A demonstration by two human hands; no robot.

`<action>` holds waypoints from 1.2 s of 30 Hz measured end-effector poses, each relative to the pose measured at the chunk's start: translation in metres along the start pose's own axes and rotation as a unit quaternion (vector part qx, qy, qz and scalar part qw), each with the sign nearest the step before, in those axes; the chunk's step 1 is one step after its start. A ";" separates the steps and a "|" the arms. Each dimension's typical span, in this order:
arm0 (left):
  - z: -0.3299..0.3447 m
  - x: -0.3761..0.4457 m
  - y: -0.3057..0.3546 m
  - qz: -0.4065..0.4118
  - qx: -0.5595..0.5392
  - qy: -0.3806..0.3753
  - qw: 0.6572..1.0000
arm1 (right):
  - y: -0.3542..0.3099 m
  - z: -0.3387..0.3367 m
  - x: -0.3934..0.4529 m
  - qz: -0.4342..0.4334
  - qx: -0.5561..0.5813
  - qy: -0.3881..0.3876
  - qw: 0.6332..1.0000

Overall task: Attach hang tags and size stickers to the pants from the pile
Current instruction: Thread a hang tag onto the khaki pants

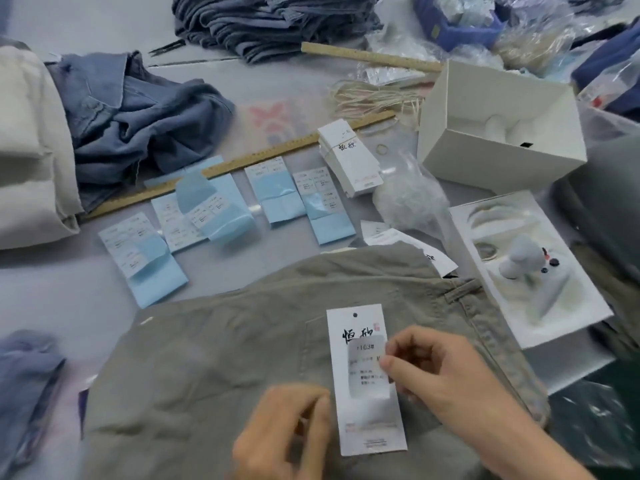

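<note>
Grey-green pants (242, 341) lie spread across the near part of the table. On them lies a white hang tag (363, 424) with a punched hole at its top. A pale size sticker (365, 362) sits on the tag's middle, and my right hand (446, 379) pinches the sticker's right edge between thumb and fingertips. My left hand (284, 431) has curled fingers beside the tag's left edge; whether it touches the tag is unclear. Sheets of size stickers on blue backing (270, 192) lie in a row beyond the pants. A stack of blank hang tags (349, 161) stands behind them.
A long wooden ruler (221, 168) runs behind the sticker sheets. Crumpled blue pants (138, 112) and a folded blue stack (263, 22) lie at the back. A bundle of string (374, 98), an open white box (498, 129), its lid (540, 327) and plastic bags (408, 199) fill the right.
</note>
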State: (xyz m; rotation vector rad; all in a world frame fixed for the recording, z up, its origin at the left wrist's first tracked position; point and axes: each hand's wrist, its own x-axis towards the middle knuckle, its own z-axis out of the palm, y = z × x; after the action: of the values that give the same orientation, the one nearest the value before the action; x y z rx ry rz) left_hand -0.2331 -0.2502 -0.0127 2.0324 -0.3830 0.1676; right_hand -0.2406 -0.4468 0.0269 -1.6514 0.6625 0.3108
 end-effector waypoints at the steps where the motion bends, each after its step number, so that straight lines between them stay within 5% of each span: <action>1: 0.000 0.003 -0.010 -0.072 -0.029 0.009 0.997 | 0.003 0.002 -0.001 0.000 -0.031 0.003 1.000; 3: 0.004 0.004 -0.024 -0.225 -0.090 -0.053 0.969 | 0.009 0.006 0.000 0.001 -0.094 0.015 0.995; 5: 0.006 0.010 -0.032 -0.270 -0.107 -0.120 0.949 | 0.012 0.009 0.001 0.010 -0.124 0.022 0.992; 10: 0.015 0.022 -0.036 -0.256 -0.119 -0.195 0.939 | 0.016 0.012 0.002 0.005 -0.156 0.046 0.987; 18: 0.025 0.024 -0.037 -0.251 -0.092 -0.190 0.945 | 0.019 0.017 -0.004 -0.045 -0.259 0.078 0.962; 24: 0.022 0.017 -0.026 -0.162 -0.114 -0.190 0.962 | 0.027 0.014 -0.005 -0.176 -0.425 0.163 0.873; 27: 0.016 0.021 -0.028 -0.193 -0.221 -0.228 0.928 | 0.026 0.005 -0.008 -0.210 -0.320 0.173 0.907; 30: 0.009 0.027 -0.025 -0.214 -0.311 -0.229 0.897 | 0.019 0.009 -0.003 -0.146 -0.083 0.051 0.985; 36: 0.016 0.019 -0.013 -0.258 -0.353 -0.219 0.872 | 0.010 0.018 0.005 -0.129 0.103 0.066 0.984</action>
State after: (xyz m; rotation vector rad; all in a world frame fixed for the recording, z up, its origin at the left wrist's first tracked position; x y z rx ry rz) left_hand -0.2118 -0.2628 -0.0256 1.3511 -0.1259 -0.6861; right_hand -0.2398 -0.4315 0.0126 -1.5459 0.5515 -0.0525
